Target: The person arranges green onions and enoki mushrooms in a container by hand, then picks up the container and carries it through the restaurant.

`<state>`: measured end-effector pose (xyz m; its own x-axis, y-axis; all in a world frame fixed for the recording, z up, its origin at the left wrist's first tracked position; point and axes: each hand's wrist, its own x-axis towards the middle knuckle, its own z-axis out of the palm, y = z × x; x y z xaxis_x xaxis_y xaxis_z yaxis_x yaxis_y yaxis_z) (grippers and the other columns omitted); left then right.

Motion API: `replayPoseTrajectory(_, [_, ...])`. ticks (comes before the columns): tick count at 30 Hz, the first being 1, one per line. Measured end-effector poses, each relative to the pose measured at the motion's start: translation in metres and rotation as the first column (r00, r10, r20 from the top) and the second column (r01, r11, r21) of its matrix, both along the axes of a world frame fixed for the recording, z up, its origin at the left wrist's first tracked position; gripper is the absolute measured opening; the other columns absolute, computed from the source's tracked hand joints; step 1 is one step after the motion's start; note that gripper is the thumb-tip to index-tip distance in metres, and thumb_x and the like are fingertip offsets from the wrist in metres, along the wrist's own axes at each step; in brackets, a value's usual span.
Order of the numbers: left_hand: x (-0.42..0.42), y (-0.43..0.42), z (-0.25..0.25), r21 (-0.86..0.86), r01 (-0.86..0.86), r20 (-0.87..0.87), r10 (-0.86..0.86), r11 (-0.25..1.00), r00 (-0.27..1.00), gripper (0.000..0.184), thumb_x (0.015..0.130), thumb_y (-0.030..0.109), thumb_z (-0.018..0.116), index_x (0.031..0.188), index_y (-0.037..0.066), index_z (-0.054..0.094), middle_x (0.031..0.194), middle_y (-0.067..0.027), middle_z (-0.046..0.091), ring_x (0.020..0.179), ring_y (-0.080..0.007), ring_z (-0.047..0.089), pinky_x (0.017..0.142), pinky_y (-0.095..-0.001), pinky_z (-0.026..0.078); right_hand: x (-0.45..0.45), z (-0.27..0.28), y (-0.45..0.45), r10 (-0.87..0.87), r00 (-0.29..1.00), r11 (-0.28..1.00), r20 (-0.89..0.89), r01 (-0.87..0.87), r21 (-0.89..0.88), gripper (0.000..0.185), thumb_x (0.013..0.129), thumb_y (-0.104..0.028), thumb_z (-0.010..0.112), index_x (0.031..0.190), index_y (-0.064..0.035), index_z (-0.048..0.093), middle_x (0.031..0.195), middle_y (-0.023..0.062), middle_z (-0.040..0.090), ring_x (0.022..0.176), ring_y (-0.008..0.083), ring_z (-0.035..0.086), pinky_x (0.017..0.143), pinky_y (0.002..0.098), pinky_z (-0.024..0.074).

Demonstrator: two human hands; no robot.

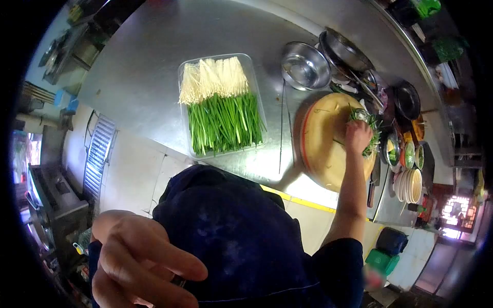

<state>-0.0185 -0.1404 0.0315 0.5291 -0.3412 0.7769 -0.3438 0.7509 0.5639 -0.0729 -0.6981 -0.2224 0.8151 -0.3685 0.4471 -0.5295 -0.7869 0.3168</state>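
My right hand [358, 136] reaches onto a round wooden chopping board [326, 141], its fingers closed on loose greens [372, 146] at the board's right side. Close to the camera at the lower left is my left hand [141, 256], its fingers loosely bent and apart; a small dark, shiny thing shows between them, too little to name. A clear plastic tray [262, 110] stands on the metal table [149, 66]. In it, white enoki mushrooms [214, 79] lie in a row above cut green stalks [224, 123].
Beyond the board are a metal bowl [306, 65] and a stack of pans [349, 49]. A knife [371, 194] lies right of the board, near small bowls of greens [409, 154] and stacked pale bowls [407, 186]. The table's near edge has a yellow strip [303, 201].
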Motion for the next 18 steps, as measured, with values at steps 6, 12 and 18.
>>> replayPoseTrajectory(6, [-0.009, -0.009, 0.005, 0.121, -0.016, 0.047, 0.010, 0.993, 0.999, 0.029, 0.093, 0.044, 0.056, 0.107, 0.021, 0.067, 0.093, -0.0072, 0.061, 0.081, -0.0218, 0.056, 0.065, -0.0327, 0.051, -0.021, 0.042, -0.046, -0.303, 0.939, 0.937, 0.165, 0.263, 0.228, 0.018, 0.085, -0.028, 0.060, 0.098, -0.0215, 0.071, 0.080, 0.0059, 0.069, 0.076, 0.0281, 0.065, 0.076, 0.0471, 0.0440])
replayPoseTrajectory(12, [-0.014, -0.005, 0.013, 0.149, -0.056, 0.157, 0.032, 0.987, 0.987, 0.034, 0.087, 0.039, 0.065, 0.118, 0.026, 0.061, 0.098, -0.0059, 0.057, 0.089, -0.0252, 0.053, 0.071, -0.0356, 0.049, -0.038, 0.028, -0.059, -0.180, 0.950, 0.965, 0.254, 0.220, -0.142, 0.017, 0.086, -0.026, 0.058, 0.097, -0.0187, 0.069, 0.096, 0.0032, 0.070, 0.080, 0.0305, 0.065, 0.075, 0.0474, 0.0440])
replayPoseTrajectory(18, [-0.023, -0.023, 0.002, -0.073, -0.141, 0.077, 0.146, 0.987, 0.986, 0.041, 0.097, 0.051, 0.046, 0.099, 0.020, 0.072, 0.085, -0.0086, 0.064, 0.072, -0.0203, 0.058, 0.063, -0.0286, 0.051, 0.033, 0.025, -0.001, 0.232, 0.969, 0.969, -0.081, -0.224, 0.100, 0.014, 0.080, -0.021, 0.059, 0.088, -0.0141, 0.068, 0.085, 0.0067, 0.066, 0.081, 0.0288, 0.063, 0.075, 0.0443, 0.0455])
